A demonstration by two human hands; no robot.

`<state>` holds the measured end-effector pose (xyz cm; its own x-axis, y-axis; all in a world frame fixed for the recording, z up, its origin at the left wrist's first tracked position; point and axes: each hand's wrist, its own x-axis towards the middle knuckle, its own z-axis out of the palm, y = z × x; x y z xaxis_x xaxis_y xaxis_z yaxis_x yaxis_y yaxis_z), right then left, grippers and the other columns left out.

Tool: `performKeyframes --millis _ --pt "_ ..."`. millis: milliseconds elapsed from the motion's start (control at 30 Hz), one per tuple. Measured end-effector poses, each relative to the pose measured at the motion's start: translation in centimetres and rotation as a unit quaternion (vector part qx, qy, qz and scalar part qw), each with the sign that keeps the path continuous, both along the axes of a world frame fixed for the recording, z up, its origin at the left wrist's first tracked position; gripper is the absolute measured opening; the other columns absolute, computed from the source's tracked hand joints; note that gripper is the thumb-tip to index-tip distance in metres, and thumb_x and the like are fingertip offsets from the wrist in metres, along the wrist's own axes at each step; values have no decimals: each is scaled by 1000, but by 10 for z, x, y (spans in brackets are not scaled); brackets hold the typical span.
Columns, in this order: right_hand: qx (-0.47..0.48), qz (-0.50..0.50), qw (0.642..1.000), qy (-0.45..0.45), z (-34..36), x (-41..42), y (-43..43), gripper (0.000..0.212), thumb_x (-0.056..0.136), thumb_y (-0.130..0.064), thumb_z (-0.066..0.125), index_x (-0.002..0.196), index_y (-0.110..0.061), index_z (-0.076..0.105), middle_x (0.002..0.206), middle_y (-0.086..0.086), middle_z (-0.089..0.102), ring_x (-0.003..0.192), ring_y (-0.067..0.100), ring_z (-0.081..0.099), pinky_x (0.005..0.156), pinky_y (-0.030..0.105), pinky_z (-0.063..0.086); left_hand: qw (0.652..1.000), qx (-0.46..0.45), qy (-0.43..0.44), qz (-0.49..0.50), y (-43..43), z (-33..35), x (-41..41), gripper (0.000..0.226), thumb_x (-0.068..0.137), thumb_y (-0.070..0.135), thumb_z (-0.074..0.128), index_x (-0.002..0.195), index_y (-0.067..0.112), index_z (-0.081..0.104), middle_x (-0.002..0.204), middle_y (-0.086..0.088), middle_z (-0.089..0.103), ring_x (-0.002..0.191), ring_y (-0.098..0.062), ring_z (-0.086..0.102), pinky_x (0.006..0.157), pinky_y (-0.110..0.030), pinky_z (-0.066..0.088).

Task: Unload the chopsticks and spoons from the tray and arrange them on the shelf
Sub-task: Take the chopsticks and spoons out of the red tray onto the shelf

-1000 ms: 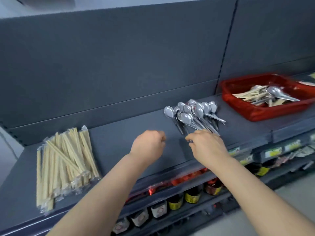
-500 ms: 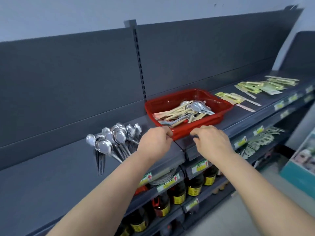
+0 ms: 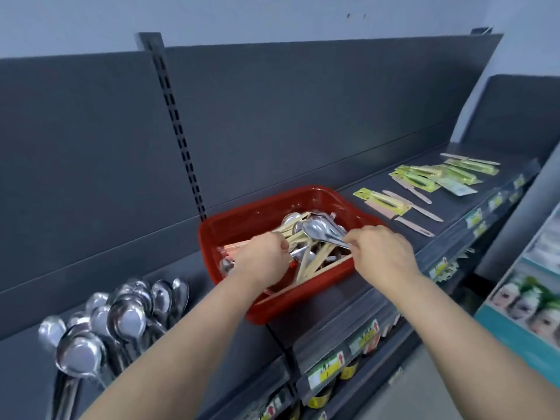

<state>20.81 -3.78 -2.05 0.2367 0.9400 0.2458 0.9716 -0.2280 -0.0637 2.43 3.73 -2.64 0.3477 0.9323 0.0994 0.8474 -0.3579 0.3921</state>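
**A:** What lay nearest, at the front of the shelf [image 3: 454, 216]?

**B:** Price labels [image 3: 325, 369] ran along its front edge. A spoon pile [image 3: 121, 322] lay toward the left end, with the bowls pointing to the back.

**A:** And the hands?

**B:** Both were at the red tray [image 3: 212, 234], which sat at the front edge near the middle. The left hand [image 3: 260, 259] was down inside it, fingers curled among the chopsticks [image 3: 316, 262]. Whether they gripped any, I could not tell. The right hand [image 3: 381, 253] pinched the handle end of the stacked spoons [image 3: 318, 230], fingers narrow around it. The bowls of those spoons lay over the chopsticks.

**A:** Farther on?

**B:** Yellow-green packets [image 3: 424, 177] lay along the right end, well apart from the tray. The dark back panel [image 3: 303, 116] rose behind everything.
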Motion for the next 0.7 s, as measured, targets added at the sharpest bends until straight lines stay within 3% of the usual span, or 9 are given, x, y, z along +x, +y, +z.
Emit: performKeyframes --millis 133,267,467,533,600,700 --pt "-45 -28 998 26 -2 24 28 33 88 -11 52 104 -36 68 102 -7 68 99 22 60 74 29 41 1000 -6 -23 12 22 -17 17 21 89 22 52 106 23 65 105 -1 70 101 -24 63 81 -33 51" --pt "-114 4 992 55 -1 31 68 26 86 -12 57 100 -31 69 103 -5 69 100 23 63 83 30 51 998 15 -48 32 33 -23 15 19 89 22 55 106 20 64 102 -1 71 98 -23 64 81 -34 52" --pt "-175 60 983 18 -19 35 108 18 85 -12 61 100 -20 67 110 4 66 100 27 63 74 29 46 993 23 -35 107 41 -29 5 24 88 17 52 109 22 63 102 -1 70 98 -24 64 81 -38 53" --pt "-179 75 981 14 -23 38 113 9 84 -11 63 81 -19 61 94 5 63 88 27 60 69 28 42 992 24 -27 119 44 -31 7 25 88 16 52 110 21 63 103 -2 70 98 -23 64 81 -37 53" --pt "-183 87 979 18 -27 40 117 22 83 -8 62 66 -18 51 77 1 53 77 26 53 65 28 39 992 27 -16 123 45 -32 9 26 89 15 52 111 19 63 103 -2 70 99 -23 64 82 -36 53" --pt "-175 119 976 58 -30 43 120 11 81 -8 61 75 -16 65 74 0 57 74 24 57 65 28 46 991 32 0 128 44 -32 11 25 88 14 52 110 19 64 104 -2 70 99 -23 64 81 -35 52"
